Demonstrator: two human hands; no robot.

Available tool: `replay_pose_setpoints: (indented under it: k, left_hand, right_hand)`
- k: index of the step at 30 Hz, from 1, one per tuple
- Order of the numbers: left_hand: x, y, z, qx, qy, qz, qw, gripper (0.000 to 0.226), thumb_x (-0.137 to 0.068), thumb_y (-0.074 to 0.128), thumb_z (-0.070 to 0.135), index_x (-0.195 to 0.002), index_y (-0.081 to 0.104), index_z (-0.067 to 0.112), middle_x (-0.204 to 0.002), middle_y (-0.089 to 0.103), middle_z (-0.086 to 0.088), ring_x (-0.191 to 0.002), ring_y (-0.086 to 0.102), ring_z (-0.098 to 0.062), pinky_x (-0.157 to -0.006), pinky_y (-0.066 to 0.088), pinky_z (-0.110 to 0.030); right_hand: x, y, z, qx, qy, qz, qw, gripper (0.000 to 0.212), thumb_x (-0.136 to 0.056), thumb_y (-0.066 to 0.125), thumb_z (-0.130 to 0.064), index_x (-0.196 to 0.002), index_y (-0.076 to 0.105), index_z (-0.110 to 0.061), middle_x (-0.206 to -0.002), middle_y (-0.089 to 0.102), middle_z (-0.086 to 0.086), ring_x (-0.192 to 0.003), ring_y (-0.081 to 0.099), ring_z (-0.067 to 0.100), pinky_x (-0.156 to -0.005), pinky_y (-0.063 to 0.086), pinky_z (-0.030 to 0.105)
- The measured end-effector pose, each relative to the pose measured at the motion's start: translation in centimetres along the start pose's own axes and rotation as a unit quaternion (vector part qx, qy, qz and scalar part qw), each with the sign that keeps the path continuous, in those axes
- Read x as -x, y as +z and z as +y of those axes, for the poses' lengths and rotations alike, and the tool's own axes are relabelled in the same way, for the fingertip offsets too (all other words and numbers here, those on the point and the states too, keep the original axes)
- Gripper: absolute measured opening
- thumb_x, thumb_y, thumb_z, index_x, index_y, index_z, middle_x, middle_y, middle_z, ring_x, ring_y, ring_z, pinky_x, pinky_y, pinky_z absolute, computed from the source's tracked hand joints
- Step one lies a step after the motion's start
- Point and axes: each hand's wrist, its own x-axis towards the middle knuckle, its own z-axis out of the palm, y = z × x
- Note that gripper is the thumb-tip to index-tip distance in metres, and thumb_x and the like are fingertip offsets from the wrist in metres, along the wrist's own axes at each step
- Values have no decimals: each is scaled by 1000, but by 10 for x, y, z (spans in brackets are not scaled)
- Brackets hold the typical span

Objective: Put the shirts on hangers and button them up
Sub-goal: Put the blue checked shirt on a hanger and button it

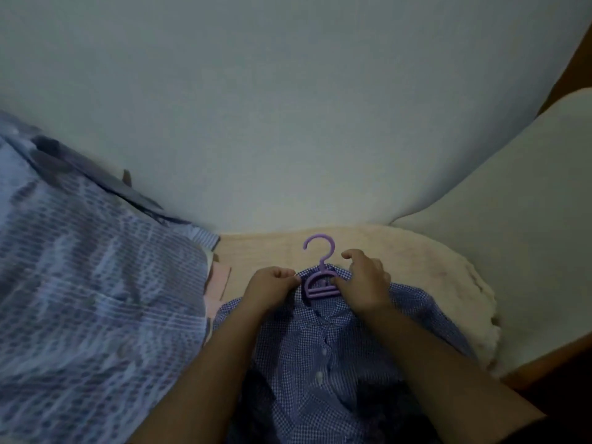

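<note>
Shirt: blue-checked shirt lies flat at 6 o'clock, front up, white buttons down its placket
Hanger: purple hanger sits inside the collar; hook points to 12 o'clock
Left hand: left hand pinches the collar at the hanger's 9 o'clock
Right hand: right hand grips collar and hanger arm at 3 o'clock
Surroundings: patterned blue fabric at 9 o'clock; cream fleecy mat underneath, toward 3 o'clock
</note>
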Motion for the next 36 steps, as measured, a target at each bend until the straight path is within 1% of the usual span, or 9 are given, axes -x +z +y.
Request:
replay_pose_setpoints:
  k: [2, 5, 8, 11, 14, 18, 25, 31, 36]
  left_hand:
    - [-12, 8, -18, 19, -51, 0, 999, 16, -85, 71, 19, -76, 63, 8, -71, 57, -13, -67, 49, -19, -65, 45, -31]
    - [-26, 14, -29, 22, -58, 17, 998, 22, -87, 69, 26, -72, 66, 10, -64, 61, -6, -59, 54, -17, -56, 44, -23]
    - [-39, 19, -33, 12, -19, 22, 1000, 19, -91, 63, 30, -80, 62, 14, -72, 63, -4, -59, 55, -14, -54, 44, -20]
    - [-50, 23, -38, 27, 0, -11, 1000, 5, -94, 58, 28, -94, 60, 31, -97, 68, -10, -83, 65, -24, -76, 52, -34]
    - [-56, 27, -45, 122, -22, -55, 991, 19, -97, 52, 14, -101, 62, 30, -104, 67, -15, -88, 65, -27, -81, 54, -43]
    - [-61, 31, -46, 259, -84, -80, 959, 27, -98, 42, 1, -102, 65, 14, -94, 71, -12, -77, 67, -19, -67, 56, -29]
    - [-67, 17, -44, 302, -120, -137, 936, 31, -97, 36, -4, -99, 65, 6, -88, 72, -13, -68, 69, -19, -60, 59, -28]
    - [-66, 20, -41, 273, -132, -163, 939, 39, -97, 29, -8, -105, 65, 2, -91, 72, -17, -73, 67, -27, -65, 59, -33]
    - [-66, 19, -39, 296, -147, -168, 929, 44, -92, 28, -12, -112, 65, 1, -106, 69, -24, -80, 69, -32, -60, 59, -34]
  right_hand:
    - [-3, 15, 13, 32, 15, -7, 999, 53, -80, 70, -41, -126, 50, -24, -119, 59, 0, -117, 42, 27, -86, 34, 36]
    - [-6, 25, 33, -83, 24, -11, 996, 63, -68, 74, -53, -118, 58, -19, -106, 63, 7, -102, 53, 29, -83, 47, 38]
    - [-10, 22, 46, -247, 40, -47, 967, 40, -83, 71, -33, -117, 55, -17, -101, 54, 8, -85, 55, 19, -70, 51, 22]
    - [-17, 20, 50, -357, 85, -125, 922, 16, -91, 61, -17, -105, 55, -21, -93, 55, 7, -80, 55, 15, -55, 44, 8]
    - [-24, 21, 51, -421, 152, -195, 872, 10, -94, 55, -13, -94, 61, -20, -101, 60, 6, -81, 57, 16, -55, 47, 18]
    - [-33, 25, 54, -525, 206, -239, 790, 21, -93, 49, 0, -96, 67, -9, -117, 62, 12, -109, 57, 26, -88, 51, 37]
    - [-38, 13, 59, -629, 229, -249, 700, 34, -96, 34, 4, -90, 66, -5, -91, 70, 10, -83, 66, 23, -70, 56, 33]
    - [-39, 11, 59, -593, 211, -313, 711, 44, -91, 27, 14, -98, 69, 1, -116, 64, 16, -109, 60, 28, -89, 54, 36]
    - [-37, 10, 59, -597, 216, -294, 715, 23, -89, 45, 2, -98, 65, 3, -101, 70, 12, -97, 63, 27, -75, 57, 35]
